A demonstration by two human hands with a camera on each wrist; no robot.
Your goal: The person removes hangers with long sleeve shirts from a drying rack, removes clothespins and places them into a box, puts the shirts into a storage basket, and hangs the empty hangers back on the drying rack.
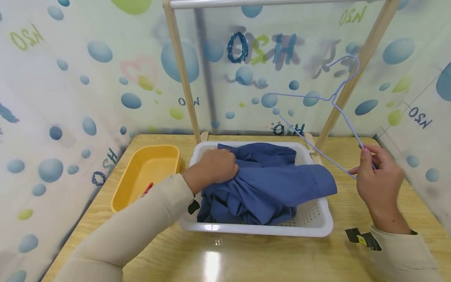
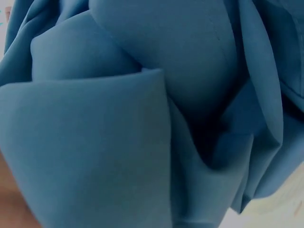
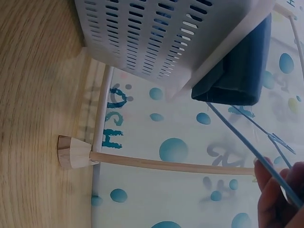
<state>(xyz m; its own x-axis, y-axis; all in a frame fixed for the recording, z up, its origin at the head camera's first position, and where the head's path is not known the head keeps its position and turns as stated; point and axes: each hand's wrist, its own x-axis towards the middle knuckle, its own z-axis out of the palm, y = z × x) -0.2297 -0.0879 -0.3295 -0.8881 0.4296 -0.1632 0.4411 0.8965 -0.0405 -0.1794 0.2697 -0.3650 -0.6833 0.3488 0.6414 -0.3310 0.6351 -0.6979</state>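
Note:
A bunched blue garment point(image 1: 267, 184) lies in a white perforated basket point(image 1: 253, 230), one tube-like end spilling over the right rim. My left hand point(image 1: 216, 166) grips the cloth near the basket's left side. Folds of the blue cloth fill the left wrist view, hiding most of that hand. Off the basket's right side, my right hand point(image 1: 380, 180) pinches one lower corner of a thin lilac wire hanger point(image 1: 347, 113), held up with its hook toward the back wall. The right wrist view shows fingers point(image 3: 268, 190) at the hanger wire, and the garment's open tubular end beyond.
A yellow tray point(image 1: 148, 160) with a small red object point(image 1: 148, 188) in it stands left of the basket. Behind rises a wooden rack with posts point(image 1: 183, 74) and a white top bar point(image 1: 275, 3). Patterned walls border the wooden table point(image 1: 169, 254).

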